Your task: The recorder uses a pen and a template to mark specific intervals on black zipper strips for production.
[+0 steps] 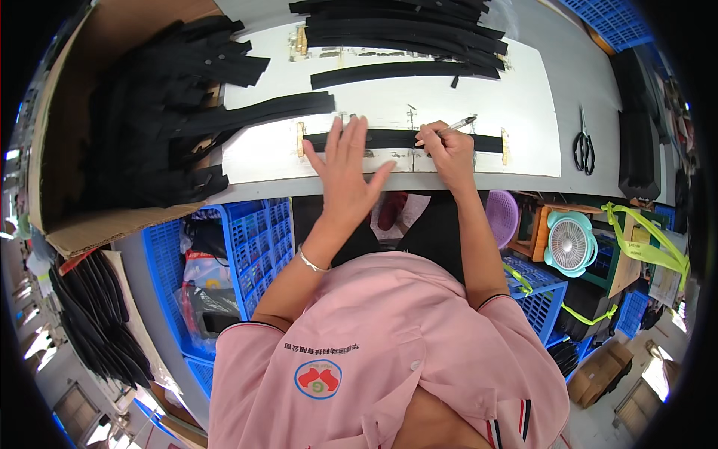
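A long black strip (pixel 389 141), looking like zipper tape, lies straight across a white board (pixel 523 105) between two pale tape marks. My left hand (pixel 345 161) rests on its left part, fingers spread and palm down. Between the fingertips of my right hand (pixel 449 157) is a pen (pixel 458 123), its tip at the strip right of the middle. Above them lies a single black strip (pixel 404 73) with a small tab hanging from it. Farther back, several more strips (pixel 404 34) are stacked.
At the left, a cardboard box (pixel 56 127) holds a heap of black strips (pixel 142 112), some reaching onto the board. Black-handled scissors (pixel 583 150) lie at the right. Blue baskets (pixel 258 247), a purple basket (pixel 502 217) and a turquoise fan (pixel 570 243) are below the table edge.
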{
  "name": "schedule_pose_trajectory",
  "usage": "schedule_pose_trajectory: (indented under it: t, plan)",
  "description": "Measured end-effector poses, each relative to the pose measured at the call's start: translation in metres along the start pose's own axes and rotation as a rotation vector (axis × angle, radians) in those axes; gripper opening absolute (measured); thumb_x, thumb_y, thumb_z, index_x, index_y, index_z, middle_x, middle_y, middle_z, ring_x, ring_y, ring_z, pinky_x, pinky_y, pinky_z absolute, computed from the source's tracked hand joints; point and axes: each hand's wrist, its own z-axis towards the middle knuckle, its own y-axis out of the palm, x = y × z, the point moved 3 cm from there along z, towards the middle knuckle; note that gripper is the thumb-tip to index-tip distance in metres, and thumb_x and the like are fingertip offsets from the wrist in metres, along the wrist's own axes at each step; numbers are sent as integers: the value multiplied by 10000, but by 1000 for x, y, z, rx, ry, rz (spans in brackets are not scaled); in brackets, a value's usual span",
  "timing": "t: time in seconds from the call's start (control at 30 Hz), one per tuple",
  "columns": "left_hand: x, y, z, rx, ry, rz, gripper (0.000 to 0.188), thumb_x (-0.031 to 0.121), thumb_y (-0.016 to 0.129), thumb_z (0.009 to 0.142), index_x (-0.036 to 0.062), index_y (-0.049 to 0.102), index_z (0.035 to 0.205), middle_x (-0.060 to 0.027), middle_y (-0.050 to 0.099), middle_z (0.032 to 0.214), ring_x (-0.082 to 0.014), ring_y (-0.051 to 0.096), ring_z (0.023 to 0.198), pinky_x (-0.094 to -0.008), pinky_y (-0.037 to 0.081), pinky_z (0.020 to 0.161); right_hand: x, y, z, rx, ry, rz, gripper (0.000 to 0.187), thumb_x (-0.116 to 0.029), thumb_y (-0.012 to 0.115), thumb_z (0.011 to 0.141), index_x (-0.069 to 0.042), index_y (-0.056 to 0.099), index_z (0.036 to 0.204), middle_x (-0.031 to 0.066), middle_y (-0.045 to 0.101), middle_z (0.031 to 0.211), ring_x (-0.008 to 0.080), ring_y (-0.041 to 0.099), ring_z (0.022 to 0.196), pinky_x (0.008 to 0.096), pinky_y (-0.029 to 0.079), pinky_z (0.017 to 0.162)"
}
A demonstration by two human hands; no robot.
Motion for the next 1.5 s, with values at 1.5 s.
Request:
schedule_pose_trajectory:
  t: [1.5]
  plan:
    - [-36,-15,-27,32,-49,110,660,430,747,908,66,591,1436,-90,557,1505,-312,415,1478,-660,27,1215,-44,98,25,-273,-506,-167,153,-209,741,904,-73,768,840,30,710,763,210,591,731,383,401,910]
